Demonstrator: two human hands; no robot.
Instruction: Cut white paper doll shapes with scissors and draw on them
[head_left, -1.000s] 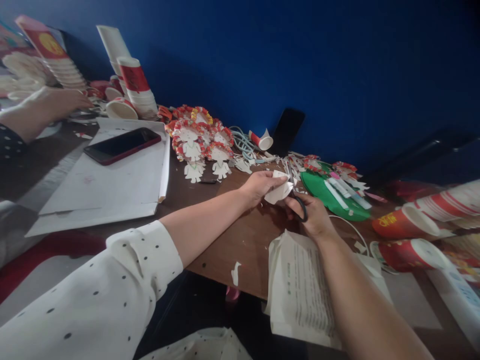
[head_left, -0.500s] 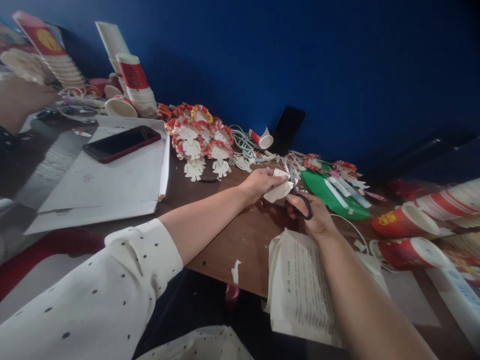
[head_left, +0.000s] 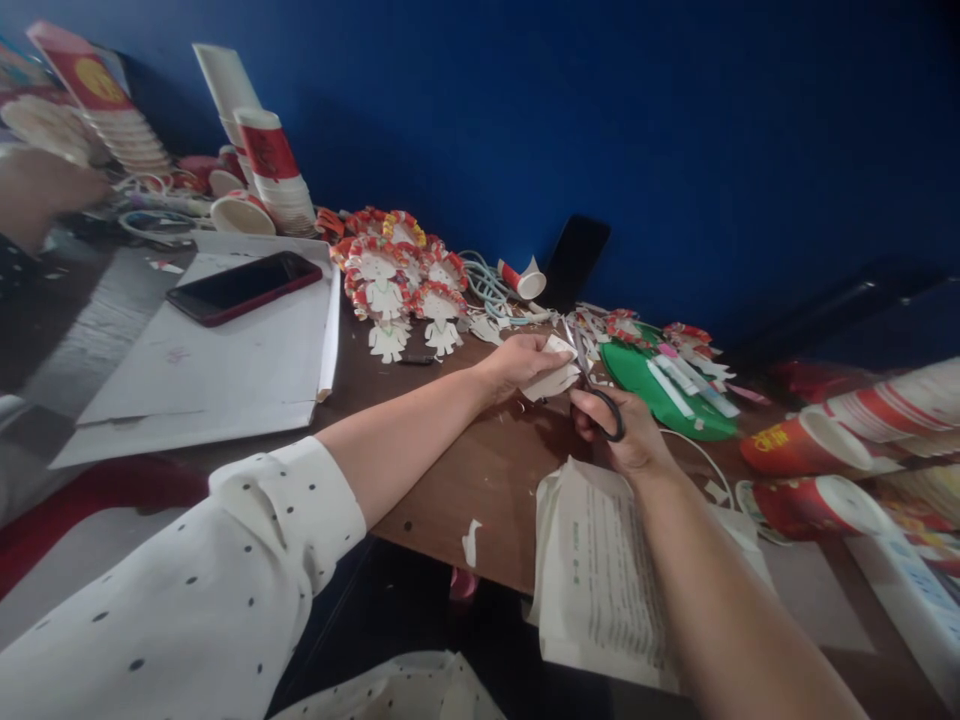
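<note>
My left hand (head_left: 521, 362) pinches a white paper piece (head_left: 551, 380) over the brown table (head_left: 450, 470). Wrapped around the black handles of a pair of scissors (head_left: 613, 415) is my right hand (head_left: 626, 430). The scissors' blades lie against the right edge of the paper piece; whether they are biting into it I cannot tell. Behind my hands, several white paper figures with red frilled tops (head_left: 409, 275) lie in a heap. Small white scraps are strewn around the blades. Under my right wrist sits a white printed paper bag (head_left: 600, 580) at the table's front edge.
A phone (head_left: 244, 288) rests on a white box lid (head_left: 202, 370) at left. Stacked paper cups (head_left: 274, 170) stand behind it. Another person's hand (head_left: 52, 190) is at far left. Markers (head_left: 682, 380) lie on a green sheet (head_left: 622, 365). Red cups (head_left: 806, 445) lie at right.
The scissors' blades have shifted slightly and show more clearly beside the paper piece. The paper has tilted a little in my left hand. The other person's hand has moved slightly.
</note>
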